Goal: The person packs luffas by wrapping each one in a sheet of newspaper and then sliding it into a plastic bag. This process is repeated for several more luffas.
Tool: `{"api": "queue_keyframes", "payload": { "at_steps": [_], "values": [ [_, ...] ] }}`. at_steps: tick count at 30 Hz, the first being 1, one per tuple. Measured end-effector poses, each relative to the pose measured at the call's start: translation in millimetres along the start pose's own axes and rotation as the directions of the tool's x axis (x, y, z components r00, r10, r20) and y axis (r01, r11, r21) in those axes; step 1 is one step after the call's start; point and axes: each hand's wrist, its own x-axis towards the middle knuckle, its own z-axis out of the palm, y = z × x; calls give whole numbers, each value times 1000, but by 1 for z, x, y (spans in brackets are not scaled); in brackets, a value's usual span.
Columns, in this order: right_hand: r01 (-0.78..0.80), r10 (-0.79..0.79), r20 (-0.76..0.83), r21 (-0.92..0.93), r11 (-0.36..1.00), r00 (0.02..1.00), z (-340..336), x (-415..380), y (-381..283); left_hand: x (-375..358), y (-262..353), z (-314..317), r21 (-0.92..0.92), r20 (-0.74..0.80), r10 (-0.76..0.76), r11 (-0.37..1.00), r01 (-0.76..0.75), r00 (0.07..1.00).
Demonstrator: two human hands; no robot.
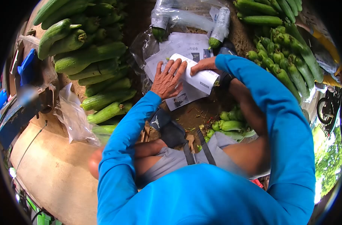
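Note:
A long green gourd, mostly hidden, lies rolled in a printed paper sheet (pixel 202 80); only its tip (pixel 216 83) shows at the right end. My left hand (pixel 167 79) rests on the left part of the roll, fingers stretched and apart. At the roll's upper edge, my right hand (pixel 203 66) has its fingers curled against the paper, gripping the wrapped gourd. Loose printed sheets (pixel 156 62) are spread beneath. Beyond them, a gourd wrapped in paper and plastic (pixel 220 28) lies at the right, with another wrapped gourd (pixel 159 22) at the left.
Long green gourds (pixel 92 60) are piled on the left, and more gourds (pixel 287 56) lie at the right. Several smaller ones (pixel 231 123) sit near my legs. Clear plastic (pixel 71 112) lies beside the left pile. A sandalled foot (pixel 169 129) is below my hands.

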Motion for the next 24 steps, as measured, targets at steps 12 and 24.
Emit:
{"api": "queue_keyframes", "payload": {
  "at_steps": [12, 24],
  "values": [
    [98, -329, 238, 657, 748, 914, -15, -42, -2, 75, -19, -27, -366, -150, 18, 928, -72, 989],
    [-271, -766, -643, -737, 619, -1, -125, 2, -9, 76, -28, 0, -680, 257, -421, 561, 472, 870]
  ]
}}
